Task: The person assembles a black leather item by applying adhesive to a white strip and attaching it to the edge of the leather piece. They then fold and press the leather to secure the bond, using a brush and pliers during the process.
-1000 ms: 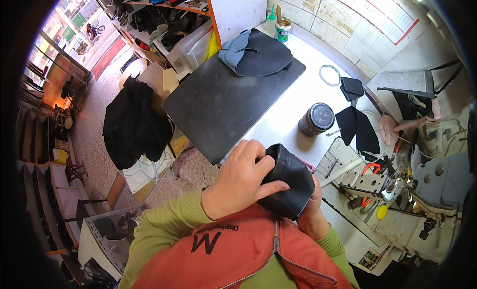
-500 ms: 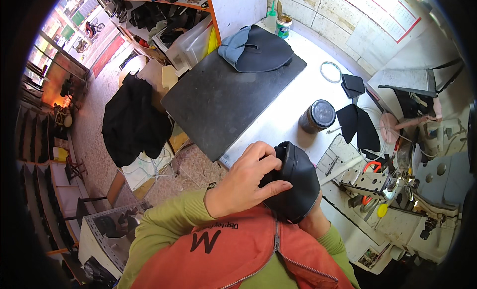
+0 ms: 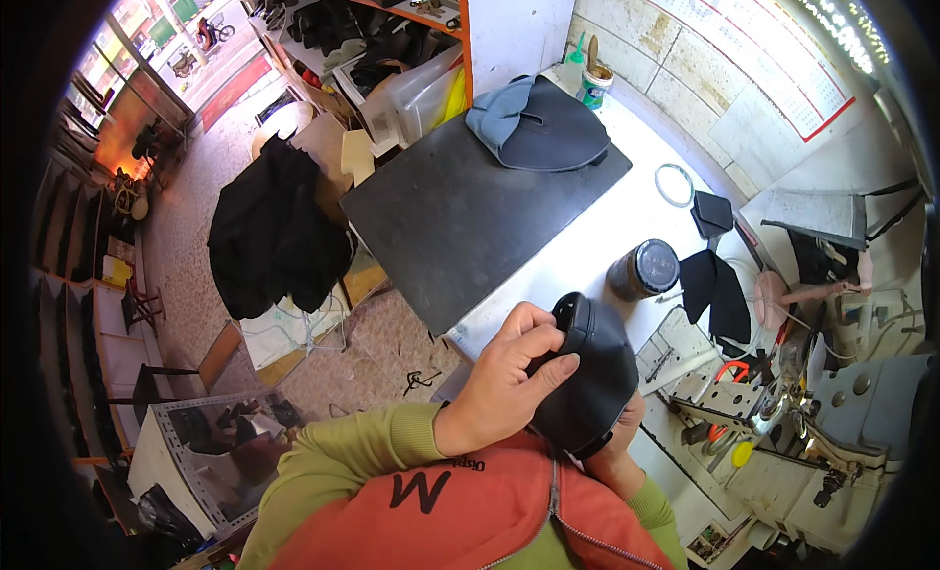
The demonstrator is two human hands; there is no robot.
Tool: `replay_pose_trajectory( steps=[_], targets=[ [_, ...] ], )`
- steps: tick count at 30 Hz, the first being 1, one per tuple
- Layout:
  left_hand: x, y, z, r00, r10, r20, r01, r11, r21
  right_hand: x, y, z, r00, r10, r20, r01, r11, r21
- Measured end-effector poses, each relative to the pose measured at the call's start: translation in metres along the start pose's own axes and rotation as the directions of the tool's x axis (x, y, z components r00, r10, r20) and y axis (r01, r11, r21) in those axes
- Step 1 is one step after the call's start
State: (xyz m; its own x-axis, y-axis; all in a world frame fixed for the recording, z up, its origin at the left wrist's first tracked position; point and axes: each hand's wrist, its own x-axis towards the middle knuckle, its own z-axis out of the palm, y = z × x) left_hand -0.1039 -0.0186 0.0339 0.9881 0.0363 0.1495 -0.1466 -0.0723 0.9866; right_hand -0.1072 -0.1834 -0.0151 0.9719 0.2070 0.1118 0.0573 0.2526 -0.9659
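In front of my chest I hold a rounded black leather piece (image 3: 599, 374), shaped like a shoe upper, with a seam and a thick folded rim. My left hand (image 3: 504, 389) pinches its left rim, the thumb lying on the outside and the bent fingers reaching over the edge. My right hand (image 3: 619, 441) grips it from the right and below; most of its fingers are hidden behind the leather. Just beyond the piece, a dark lidded jar (image 3: 644, 269) stands on the white table (image 3: 529, 281).
A black board (image 3: 470, 217) lies on the table, with flat black leather (image 3: 553, 129) folded to its blue-grey underside. A roll of tape (image 3: 674, 184), black cut pieces (image 3: 715, 294) and a glue pot (image 3: 594, 85) lie beyond. A sewing machine (image 3: 862, 403) stands at right.
My view has shifted, so the table sits lower and farther right. Both hands keep hold of the leather piece, which has tilted slightly and moved a little toward me.
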Motion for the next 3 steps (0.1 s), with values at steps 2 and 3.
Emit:
replay_pose_trajectory(
  steps=[2, 3],
  targets=[
    [0.002, 0.0022, -0.0011, 1.0, 0.016, 0.018, -0.016, 1.0, -0.01, 0.0023, -0.0029, 0.0094, 0.998, -0.036, -0.049, 0.039, 0.998, 0.046],
    [0.0039, 0.0034, -0.0017, 1.0, 0.024, 0.017, -0.024, 1.0, -0.009, 0.0035, -0.0039, 0.0141, 0.997, -0.043, -0.063, 0.049, 0.994, 0.098]
  ],
)
